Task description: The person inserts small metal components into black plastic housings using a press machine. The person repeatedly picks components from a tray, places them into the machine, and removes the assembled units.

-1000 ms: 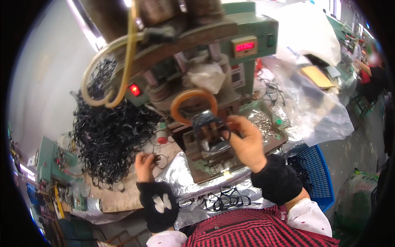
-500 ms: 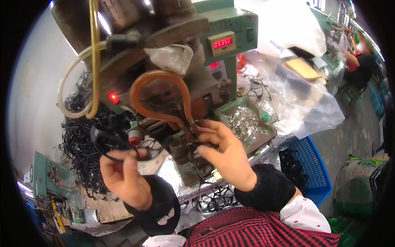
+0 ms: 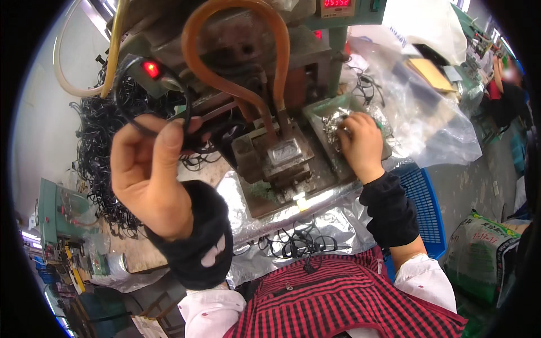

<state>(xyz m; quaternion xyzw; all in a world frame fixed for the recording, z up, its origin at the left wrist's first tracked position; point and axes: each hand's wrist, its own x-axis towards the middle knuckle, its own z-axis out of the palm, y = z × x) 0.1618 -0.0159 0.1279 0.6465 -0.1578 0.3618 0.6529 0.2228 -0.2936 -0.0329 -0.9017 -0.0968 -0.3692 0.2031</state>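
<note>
My left hand (image 3: 155, 177) is raised at the left of the machine, thumb and fingers closed on a thin black cord loop (image 3: 119, 101). The loop's strands hang around the fingers. My right hand (image 3: 362, 145) reaches into a green tray (image 3: 319, 121) of small shiny metal pieces (image 3: 332, 121), its fingertips bent down among them. What those fingertips grip is hidden. Between the hands stands the machine's metal die block (image 3: 284, 151), with a bright rectangular plate on top. Two ends of an orange-brown hose (image 3: 284, 50) run down to the block.
A large heap of black cords (image 3: 93, 163) lies at the left. More black loops (image 3: 298, 239) rest on foil at the table's front edge. A blue basket (image 3: 431, 219) stands right of the table. Clear plastic sheeting (image 3: 434, 132) covers the right side; another person (image 3: 501, 93) is far right.
My right hand has left the hose ends at the die and moved right into the tray of metal pieces. My left hand has risen with the black cord loop. The view has tilted down.
</note>
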